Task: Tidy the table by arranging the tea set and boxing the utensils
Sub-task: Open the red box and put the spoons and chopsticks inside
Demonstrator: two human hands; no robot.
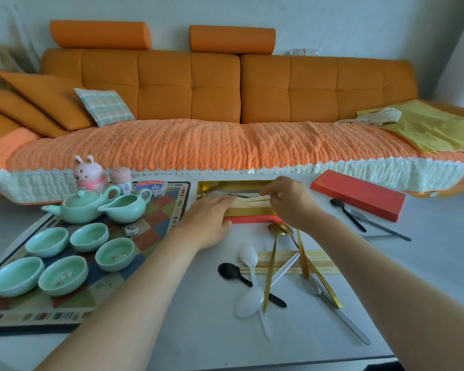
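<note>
Near edge of desk (pixel 198 330): loose cutlery pile (pixel 248 301) front-right, five green cups (pixel 115 254) on the mat (pixel 150 234) at left. Further back, left hand (pixel 209 220) lies flat, fingers straight, on the near-left edge of the open box (pixel 252 219); right hand (pixel 292 202) pinches the chopsticks (pixel 249 200) lying inside it. Teapot (pixel 81 206) and pitcher (pixel 125 206) sit behind the cups, red lid (pixel 359 194) right of the box, sofa (pixel 225 89) beyond.

Single head-worn wide-angle view: close above the table (pixel 198 330), near edge; faces forward-down across it toward the sofa (pixel 188 84).
</note>
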